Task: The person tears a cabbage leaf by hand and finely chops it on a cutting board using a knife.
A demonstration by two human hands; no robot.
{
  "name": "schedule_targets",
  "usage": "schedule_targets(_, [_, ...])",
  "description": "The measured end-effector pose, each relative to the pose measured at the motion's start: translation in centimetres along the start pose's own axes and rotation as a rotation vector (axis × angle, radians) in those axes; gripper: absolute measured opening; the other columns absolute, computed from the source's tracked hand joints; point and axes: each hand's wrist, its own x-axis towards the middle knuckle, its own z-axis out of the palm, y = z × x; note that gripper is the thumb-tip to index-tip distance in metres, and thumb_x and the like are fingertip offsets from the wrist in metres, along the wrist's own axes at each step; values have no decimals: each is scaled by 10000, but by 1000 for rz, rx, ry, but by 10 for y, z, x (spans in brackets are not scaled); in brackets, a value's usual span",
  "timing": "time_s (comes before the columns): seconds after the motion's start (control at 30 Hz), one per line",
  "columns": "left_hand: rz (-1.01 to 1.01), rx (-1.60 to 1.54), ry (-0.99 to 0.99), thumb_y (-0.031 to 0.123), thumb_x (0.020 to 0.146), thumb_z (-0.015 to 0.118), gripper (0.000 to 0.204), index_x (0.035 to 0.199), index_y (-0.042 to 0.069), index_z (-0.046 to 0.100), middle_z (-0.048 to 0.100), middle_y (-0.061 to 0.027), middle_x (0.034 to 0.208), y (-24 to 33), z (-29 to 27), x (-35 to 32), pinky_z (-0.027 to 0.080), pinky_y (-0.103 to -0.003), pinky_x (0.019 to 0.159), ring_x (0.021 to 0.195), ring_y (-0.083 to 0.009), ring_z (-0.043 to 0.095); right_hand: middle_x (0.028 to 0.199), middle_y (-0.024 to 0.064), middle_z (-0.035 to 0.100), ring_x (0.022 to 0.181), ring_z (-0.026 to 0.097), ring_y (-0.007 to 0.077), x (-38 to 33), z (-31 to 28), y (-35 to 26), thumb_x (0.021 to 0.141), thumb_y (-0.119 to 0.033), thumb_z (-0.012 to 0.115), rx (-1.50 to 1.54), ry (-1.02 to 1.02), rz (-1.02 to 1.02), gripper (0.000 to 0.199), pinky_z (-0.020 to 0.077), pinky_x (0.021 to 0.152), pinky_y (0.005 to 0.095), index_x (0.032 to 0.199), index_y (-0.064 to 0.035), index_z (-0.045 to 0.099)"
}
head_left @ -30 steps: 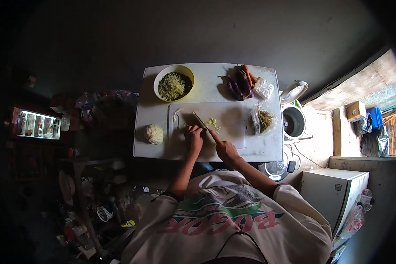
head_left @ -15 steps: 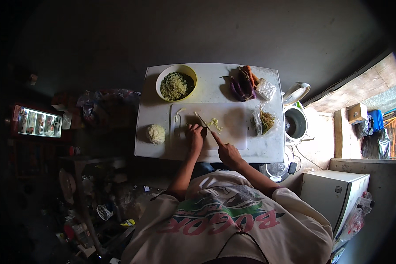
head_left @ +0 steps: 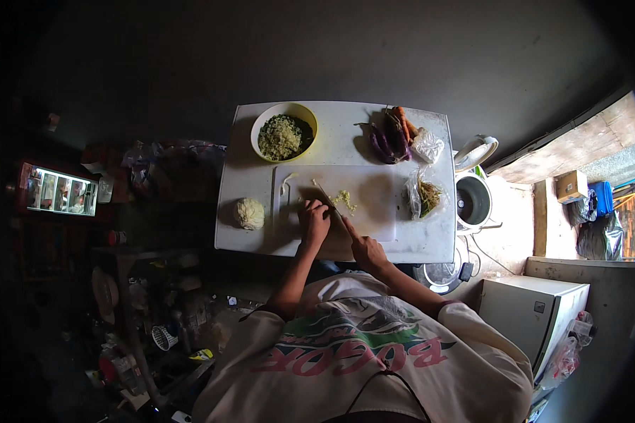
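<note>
My right hand [head_left: 369, 252] is closed round the handle of a kitchen knife [head_left: 327, 194], whose blade slants up and left over the white cutting board [head_left: 377, 220]. Curled fingers of my left hand [head_left: 314, 221] press down on the board just left of the blade; what they hold is hidden beneath them. To the blade's right lies a small scatter of pale chopped cabbage [head_left: 344, 200]. A thin pale strip [head_left: 287, 182] rests near the board's upper left corner. Left of the board sits a pale round cabbage [head_left: 249, 213].
A yellow-rimmed bowl [head_left: 313, 121] of chopped greens stands at the table's far left. Eggplants [head_left: 384, 146], carrots [head_left: 399, 116] and a white wrapped bundle [head_left: 427, 145] lie far right, above a plastic bag of greens [head_left: 426, 195]. An open pot [head_left: 473, 200] stands beyond the right edge.
My right hand and the knife handle have shifted slightly down and toward me, the blade turning a little steeper. My left hand stays in nearly the same place.
</note>
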Motion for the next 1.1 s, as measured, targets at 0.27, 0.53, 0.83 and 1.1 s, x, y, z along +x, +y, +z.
schedule_targets(0.27, [-13, 98, 65, -14, 664, 697, 191, 850, 30, 702, 610, -97, 896, -14, 8, -4, 462, -448, 829, 945, -323, 576, 722, 304, 629, 680, 622, 517, 10, -11, -16, 900, -45, 477, 32, 4, -20, 797, 490, 658, 616, 1584, -306, 161])
schedule_targets(0.53, [23, 114, -33, 8, 665, 705, 184, 842, 57, 712, 628, -79, 900, -8, 4, -3, 453, -454, 834, 959, -320, 573, 775, 312, 651, 727, 647, 514, 25, -8, -11, 892, -63, 500, 46, 1, 32, 813, 511, 689, 615, 1583, -318, 157])
schedule_targets(0.83, [-25, 89, -9, 17, 662, 701, 247, 902, 70, 731, 661, -78, 935, -2, 4, -1, 431, -475, 873, 1041, -299, 580, 771, 303, 654, 728, 653, 504, 16, 6, 0, 893, -69, 504, 36, 19, 35, 827, 517, 707, 603, 1589, -301, 122])
schedule_targets(1.1, [-47, 81, 77, -41, 603, 694, 250, 839, 37, 723, 680, -102, 891, -13, 8, -6, 467, -448, 856, 991, -310, 611, 757, 307, 645, 710, 642, 508, 10, 1, -13, 903, -63, 495, 5, -5, 25, 802, 504, 678, 606, 1585, -296, 144])
